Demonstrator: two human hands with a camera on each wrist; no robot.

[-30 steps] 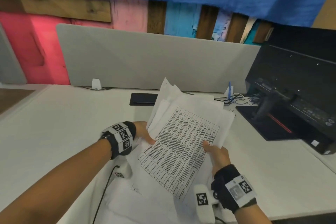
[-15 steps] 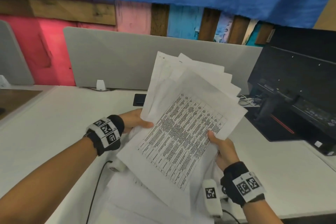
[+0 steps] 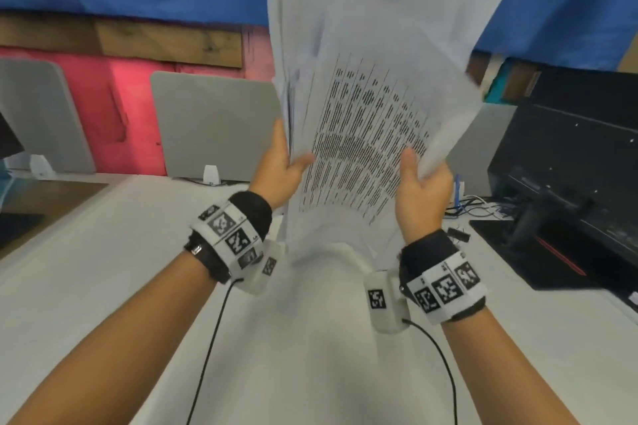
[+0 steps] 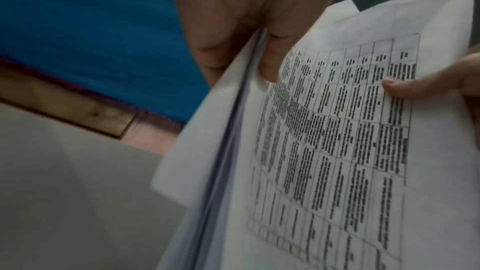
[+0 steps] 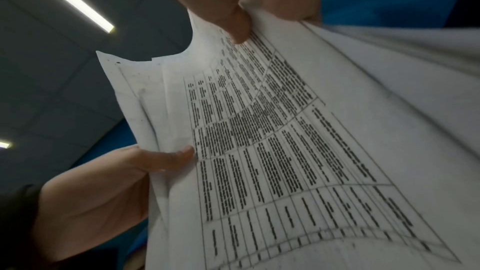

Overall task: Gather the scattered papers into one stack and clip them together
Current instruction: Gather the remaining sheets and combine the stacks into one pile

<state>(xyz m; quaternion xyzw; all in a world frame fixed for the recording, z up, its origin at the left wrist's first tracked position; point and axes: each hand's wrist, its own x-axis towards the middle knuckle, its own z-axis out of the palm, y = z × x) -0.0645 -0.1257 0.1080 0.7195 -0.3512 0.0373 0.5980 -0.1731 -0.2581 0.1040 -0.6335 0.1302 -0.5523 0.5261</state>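
From the head view, our left hand [image 3: 281,166] and right hand [image 3: 419,188] hold the papers [image 3: 366,107] upright between them above the white desk [image 3: 103,286], each thumb pressed on the printed front sheet. A black printer [image 3: 569,183] sits beyond our right hand. At our left wrist, thumb and fingers pinch the stack's edge. At our right wrist, the thumb clamps the uneven sheets.
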